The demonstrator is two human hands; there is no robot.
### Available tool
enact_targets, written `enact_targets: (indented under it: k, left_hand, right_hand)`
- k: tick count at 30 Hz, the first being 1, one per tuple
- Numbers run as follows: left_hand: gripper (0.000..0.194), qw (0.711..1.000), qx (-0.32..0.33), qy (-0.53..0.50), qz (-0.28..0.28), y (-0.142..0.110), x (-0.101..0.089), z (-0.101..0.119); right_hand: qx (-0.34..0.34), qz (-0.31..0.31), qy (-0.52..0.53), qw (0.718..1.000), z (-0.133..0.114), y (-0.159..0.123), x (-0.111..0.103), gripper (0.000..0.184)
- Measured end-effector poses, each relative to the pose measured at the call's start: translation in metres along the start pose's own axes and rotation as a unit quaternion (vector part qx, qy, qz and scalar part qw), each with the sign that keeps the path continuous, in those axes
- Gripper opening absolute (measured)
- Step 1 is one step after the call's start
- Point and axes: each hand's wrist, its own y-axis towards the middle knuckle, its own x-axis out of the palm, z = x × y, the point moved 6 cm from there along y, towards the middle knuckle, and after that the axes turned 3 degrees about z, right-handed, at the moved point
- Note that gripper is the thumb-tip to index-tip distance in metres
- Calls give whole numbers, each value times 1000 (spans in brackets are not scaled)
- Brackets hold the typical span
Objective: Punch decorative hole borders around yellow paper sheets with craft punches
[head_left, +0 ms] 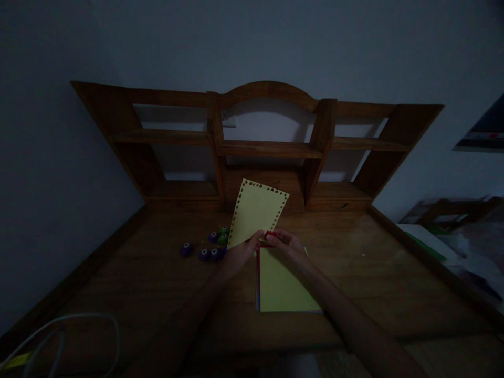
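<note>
A yellow sheet of paper (258,212) with small shapes punched along its edges is tilted up over the desk. My left hand (242,252) grips its lower edge between thumb and fingers. At the sheet's lower right corner, my right hand (289,245) is closed on a small red craft punch (270,235), partly hidden by the fingers. Beneath my right hand lies a stack of coloured paper (287,286) with a yellow sheet on top. Left of my left hand stand several purple craft punches (186,249) and green craft punches (223,239) with round white tops.
A wooden desk (157,289) with a raised rim carries a shelf unit (268,149) along the wall. A white cable (90,315) loops at the front left. Beyond the right rim are papers (425,239) and a wooden chair back (452,210).
</note>
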Motion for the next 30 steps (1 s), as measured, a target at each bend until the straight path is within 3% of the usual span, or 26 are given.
enact_targets:
  k: [9,18,23,30]
  left_hand:
    - [31,999,-39,-26,-14,2,1,-10]
    - [27,999,21,9,-29,1,2,-2]
    - [30,997,11,59,-40,0,5,0]
    - [32,977,24,190,-98,-4,10,7]
  right_hand:
    - [14,-6,0,1000,-1,-1,0,24]
    - [4,-8,-12,1000,-5,-3,1,24]
    - [-3,0,-28,1000,-6,-2,0,23]
    - [1,-7,-31,999,-4,-2,-1,25]
